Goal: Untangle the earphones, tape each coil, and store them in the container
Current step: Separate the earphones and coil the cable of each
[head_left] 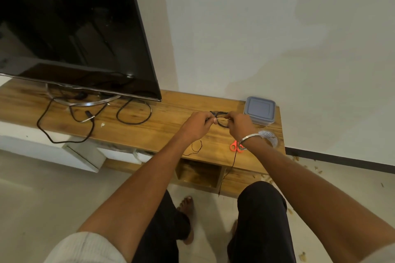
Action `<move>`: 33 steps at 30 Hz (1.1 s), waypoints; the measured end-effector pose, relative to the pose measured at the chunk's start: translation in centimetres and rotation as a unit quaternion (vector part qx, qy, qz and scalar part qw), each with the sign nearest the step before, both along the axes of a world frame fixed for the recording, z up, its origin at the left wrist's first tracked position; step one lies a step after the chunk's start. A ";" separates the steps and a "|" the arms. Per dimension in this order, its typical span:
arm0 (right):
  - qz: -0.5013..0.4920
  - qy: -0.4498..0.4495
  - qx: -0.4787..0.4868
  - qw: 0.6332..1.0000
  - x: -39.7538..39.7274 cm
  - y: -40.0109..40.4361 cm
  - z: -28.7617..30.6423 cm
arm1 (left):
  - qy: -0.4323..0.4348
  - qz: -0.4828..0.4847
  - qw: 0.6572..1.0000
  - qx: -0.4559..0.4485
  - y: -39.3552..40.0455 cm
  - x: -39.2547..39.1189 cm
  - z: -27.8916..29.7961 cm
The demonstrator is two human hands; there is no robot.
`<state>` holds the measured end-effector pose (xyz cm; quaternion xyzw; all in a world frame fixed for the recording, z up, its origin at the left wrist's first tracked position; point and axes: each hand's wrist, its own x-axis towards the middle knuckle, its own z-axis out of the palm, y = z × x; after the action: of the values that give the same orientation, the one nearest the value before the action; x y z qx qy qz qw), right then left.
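Note:
Black earphones point(221, 118) form a small tangle held between both hands above the wooden TV unit point(166, 121). My left hand point(197, 125) pinches the tangle's left side. My right hand point(240, 126), with a metal bangle at the wrist, pinches its right side. One thin cord hangs from the hands over the unit's front edge toward the floor, and a second loop of cord point(195, 148) lies on the wood under my left forearm. A grey lidded plastic container point(259, 110) sits shut at the unit's right end. A clear tape roll point(269, 137) lies just in front of it.
Orange-handled scissors point(236, 146) lie beside my right wrist. A large black TV point(70, 28) on a metal stand fills the unit's left half, with thick black cables point(133, 113) looped on the wood. A white wall stands behind. An open cubby point(198, 172) sits below the top.

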<state>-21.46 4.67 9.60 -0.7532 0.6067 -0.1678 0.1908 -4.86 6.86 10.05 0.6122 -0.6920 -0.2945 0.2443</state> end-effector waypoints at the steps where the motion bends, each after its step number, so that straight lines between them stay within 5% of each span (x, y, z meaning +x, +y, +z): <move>1: 0.014 -0.008 0.002 1.000 0.1 0.0 0.0 | 0.000 0.001 1.000 -0.003 -0.1 0.0 0.1; 10: 0.048 -0.022 -0.007 0.999 2.1 1.1 -0.2 | -0.007 -0.030 0.999 -0.009 -0.9 1.2 -0.6; 23: -0.056 0.009 -0.019 0.998 1.1 -0.6 -0.9 | 0.007 -0.057 0.998 -0.011 -3.0 1.0 -1.0; 27: 0.008 -0.040 -0.009 0.999 1.3 0.0 -0.7 | -0.008 -0.059 0.998 -0.010 -2.8 0.5 -1.1; 33: 0.065 0.015 -0.028 0.997 1.7 -0.5 -0.7 | -0.012 -0.049 0.999 -0.007 -2.7 0.5 -1.3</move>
<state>-19.79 4.12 8.95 -0.7986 0.5542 -0.1609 0.1711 -4.41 4.15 8.72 0.5794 -0.7259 -0.2941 0.2258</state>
